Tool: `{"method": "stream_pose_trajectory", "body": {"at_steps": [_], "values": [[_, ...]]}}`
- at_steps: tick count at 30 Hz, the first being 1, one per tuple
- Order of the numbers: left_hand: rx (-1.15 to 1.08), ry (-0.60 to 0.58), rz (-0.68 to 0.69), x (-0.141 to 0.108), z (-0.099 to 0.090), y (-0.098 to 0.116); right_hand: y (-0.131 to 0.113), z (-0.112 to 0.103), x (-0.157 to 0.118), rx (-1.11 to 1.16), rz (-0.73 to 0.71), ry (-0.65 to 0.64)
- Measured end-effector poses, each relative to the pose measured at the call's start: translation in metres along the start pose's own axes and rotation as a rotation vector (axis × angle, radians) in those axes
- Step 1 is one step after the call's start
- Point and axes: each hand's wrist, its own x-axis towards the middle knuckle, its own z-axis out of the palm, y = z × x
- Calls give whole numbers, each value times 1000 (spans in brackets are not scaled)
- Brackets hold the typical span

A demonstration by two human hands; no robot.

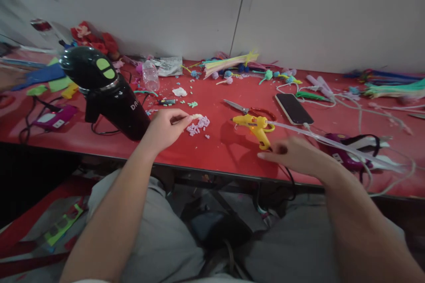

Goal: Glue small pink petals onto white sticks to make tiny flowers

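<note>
My left hand point(166, 129) is closed in a pinch on a small cream-coloured piece point(196, 116), just above a little pile of lilac bits point(199, 127) on the red table point(199, 154). A yellow glue gun point(254, 124) lies right of the pile, its long clear glue stick point(318, 140) reaching out to the right. Beside the gun's handle is my right hand point(287, 152), thumb and fingers apart, with nothing seen between them. Scissors point(244, 108) with red handles lie behind the gun.
A black bottle-like container point(114, 97) stands left of my left hand. A phone point(294, 108) with a white cable, a purple device point(347, 152), a clear plastic bottle point(150, 76) and bundles of pipe cleaners point(229, 65) are around the table.
</note>
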Motion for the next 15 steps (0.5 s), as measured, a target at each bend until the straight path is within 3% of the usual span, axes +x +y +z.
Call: {"method": "stream_pose_trajectory", "body": {"at_steps": [2, 3, 6, 9, 15], "values": [[-5, -3, -2, 0, 0, -1, -16, 6, -5, 43, -133, -315], [-3, -1, 3, 0, 0, -1, -27, 12, -4, 97, -198, -372], [-4, 4, 19, 1, 1, 1, -62, 45, 12, 195, -294, -211], [-28, 16, 25, 4, 2, 2, -89, 79, 43, 133, -360, -80], [-48, 56, 22, 7, 1, 0, -116, 115, 93, 20, -351, -26]]}}
